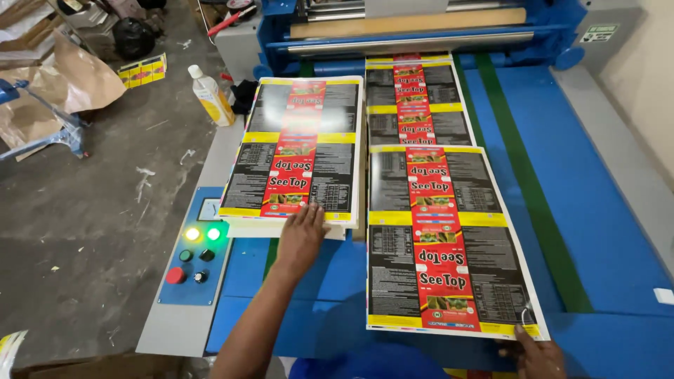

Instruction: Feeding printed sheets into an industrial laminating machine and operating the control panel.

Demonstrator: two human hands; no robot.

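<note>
Glossy printed sheet (446, 238) lies on the blue tabletop (604, 210), long axis running away from me toward the rollers; my right hand (537, 356) pinches its near right corner. My left hand (302, 235) rests flat, grip wide, on the stack of sheets (295, 151) to the left (control panel (193, 245) just beside it, concrete floor (91, 210) beyond).

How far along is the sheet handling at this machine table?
Done: a stack of printed sheets sits squared on the left, the left hand resting on its near edge. In hand: the right hand grips the near corner of a loose sheet. Left: another sheet lies by the rollers.
</note>
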